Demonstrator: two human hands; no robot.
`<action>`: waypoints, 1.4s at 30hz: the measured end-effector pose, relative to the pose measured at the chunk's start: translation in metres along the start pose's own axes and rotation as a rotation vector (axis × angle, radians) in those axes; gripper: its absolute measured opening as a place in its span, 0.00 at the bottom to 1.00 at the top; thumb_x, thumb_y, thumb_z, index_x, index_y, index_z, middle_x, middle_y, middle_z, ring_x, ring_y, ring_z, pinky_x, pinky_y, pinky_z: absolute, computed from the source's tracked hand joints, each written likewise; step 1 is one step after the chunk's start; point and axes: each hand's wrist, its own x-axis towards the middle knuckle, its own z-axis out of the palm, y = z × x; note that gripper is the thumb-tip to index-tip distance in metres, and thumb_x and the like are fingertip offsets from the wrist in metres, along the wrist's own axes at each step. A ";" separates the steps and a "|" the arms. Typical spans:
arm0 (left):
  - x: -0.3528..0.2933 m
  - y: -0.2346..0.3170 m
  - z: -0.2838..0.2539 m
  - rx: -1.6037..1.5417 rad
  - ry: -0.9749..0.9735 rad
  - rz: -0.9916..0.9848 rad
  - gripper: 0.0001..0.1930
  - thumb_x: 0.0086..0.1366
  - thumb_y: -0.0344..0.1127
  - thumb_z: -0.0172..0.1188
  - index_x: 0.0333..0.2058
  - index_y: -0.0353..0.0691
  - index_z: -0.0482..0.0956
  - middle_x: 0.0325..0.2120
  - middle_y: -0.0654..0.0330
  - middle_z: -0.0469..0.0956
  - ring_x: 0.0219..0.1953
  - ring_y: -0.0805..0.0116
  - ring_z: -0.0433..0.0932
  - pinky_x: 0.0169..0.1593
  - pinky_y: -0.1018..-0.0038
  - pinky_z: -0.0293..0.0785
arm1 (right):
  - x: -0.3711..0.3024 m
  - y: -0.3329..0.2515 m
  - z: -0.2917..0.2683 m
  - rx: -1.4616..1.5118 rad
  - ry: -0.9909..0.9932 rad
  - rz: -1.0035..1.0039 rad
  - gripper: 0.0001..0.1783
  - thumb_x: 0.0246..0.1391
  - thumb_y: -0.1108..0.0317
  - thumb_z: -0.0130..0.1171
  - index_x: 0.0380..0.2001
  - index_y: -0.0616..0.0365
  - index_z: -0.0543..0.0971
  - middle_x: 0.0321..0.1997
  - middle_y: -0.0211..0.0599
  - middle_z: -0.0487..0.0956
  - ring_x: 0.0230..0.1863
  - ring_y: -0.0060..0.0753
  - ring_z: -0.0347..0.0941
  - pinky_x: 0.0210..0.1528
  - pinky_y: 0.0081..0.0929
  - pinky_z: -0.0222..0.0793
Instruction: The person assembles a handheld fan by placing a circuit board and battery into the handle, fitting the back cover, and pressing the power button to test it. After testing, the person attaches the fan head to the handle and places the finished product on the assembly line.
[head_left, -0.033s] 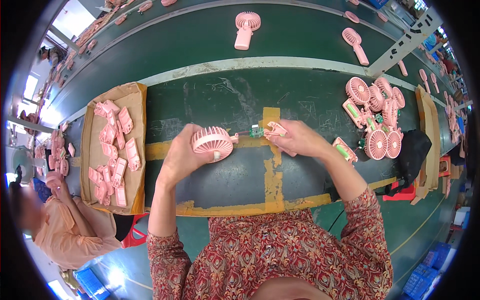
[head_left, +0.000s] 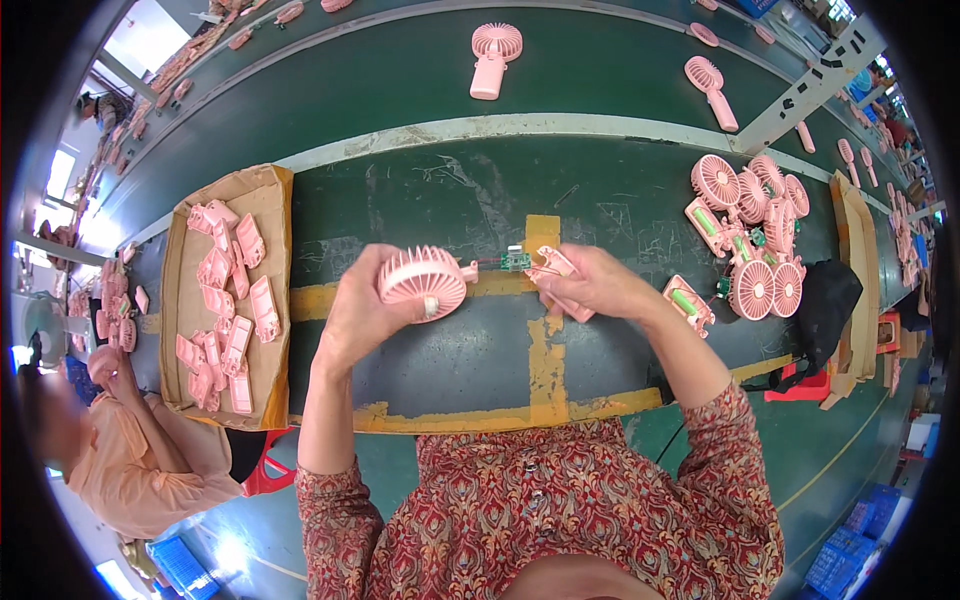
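My left hand (head_left: 365, 310) is closed around a pink round fan head (head_left: 424, 282), its thumb on the grille's lower edge. Thin wires run from the fan head's neck to a small green circuit board (head_left: 516, 260), which hangs between my hands. In my right hand (head_left: 598, 283) is a pink handle half (head_left: 562, 290), pinched between thumb and fingers and tilted downward to the right. Its upper end is close to the board; whether the two touch I cannot tell.
A cardboard tray (head_left: 283, 300) of pink handle shells stands at left. On the right lies a pile of half-assembled pink fans (head_left: 755, 290), some with green batteries showing. Beyond a pale rail, finished fans (head_left: 490, 60) lie on a green belt. A co-worker (head_left: 150, 450) sits at left.
The handle half in my right hand has turned to show more of its length. The circuit board has shifted slightly, and the fan head has moved a little left.
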 end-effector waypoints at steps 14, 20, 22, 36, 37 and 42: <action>-0.013 0.040 0.037 -0.800 0.021 0.225 0.32 0.51 0.28 0.64 0.56 0.33 0.64 0.46 0.56 0.73 0.47 0.70 0.74 0.52 0.74 0.69 | -0.007 0.008 0.049 0.327 -0.177 0.074 0.21 0.52 0.50 0.60 0.39 0.57 0.77 0.27 0.26 0.74 0.23 0.15 0.69 0.21 0.14 0.66; -0.007 0.031 0.052 -0.621 0.139 0.174 0.30 0.56 0.29 0.62 0.56 0.32 0.62 0.43 0.54 0.75 0.45 0.72 0.74 0.50 0.74 0.70 | -0.028 -0.021 0.062 0.506 -0.127 0.065 0.21 0.52 0.55 0.62 0.43 0.58 0.74 0.28 0.29 0.76 0.25 0.18 0.73 0.24 0.14 0.67; -0.005 0.027 0.055 -0.593 0.141 0.171 0.30 0.56 0.31 0.62 0.56 0.31 0.62 0.42 0.54 0.75 0.44 0.72 0.74 0.49 0.75 0.71 | -0.030 -0.019 0.067 0.528 -0.108 0.062 0.21 0.53 0.55 0.61 0.43 0.57 0.74 0.29 0.30 0.76 0.25 0.19 0.73 0.25 0.14 0.67; 0.004 0.016 0.064 0.286 0.465 0.503 0.24 0.52 0.34 0.66 0.47 0.34 0.71 0.45 0.49 0.69 0.46 0.55 0.72 0.45 0.65 0.71 | -0.023 -0.004 0.080 0.425 0.110 -0.095 0.19 0.58 0.56 0.55 0.40 0.63 0.73 0.26 0.36 0.77 0.24 0.24 0.75 0.25 0.21 0.70; -0.001 0.020 0.065 0.304 0.419 0.565 0.23 0.50 0.33 0.67 0.45 0.35 0.72 0.43 0.49 0.71 0.44 0.54 0.72 0.44 0.66 0.72 | -0.020 -0.007 0.078 0.500 0.120 0.017 0.16 0.58 0.59 0.54 0.40 0.63 0.73 0.26 0.35 0.77 0.26 0.23 0.75 0.26 0.20 0.70; -0.029 0.034 0.095 0.131 0.035 0.419 0.18 0.49 0.31 0.68 0.39 0.35 0.74 0.28 0.56 0.77 0.30 0.65 0.77 0.36 0.70 0.74 | -0.005 0.027 0.080 0.268 0.196 -0.098 0.17 0.45 0.72 0.61 0.41 0.63 0.73 0.29 0.36 0.78 0.32 0.26 0.76 0.33 0.26 0.72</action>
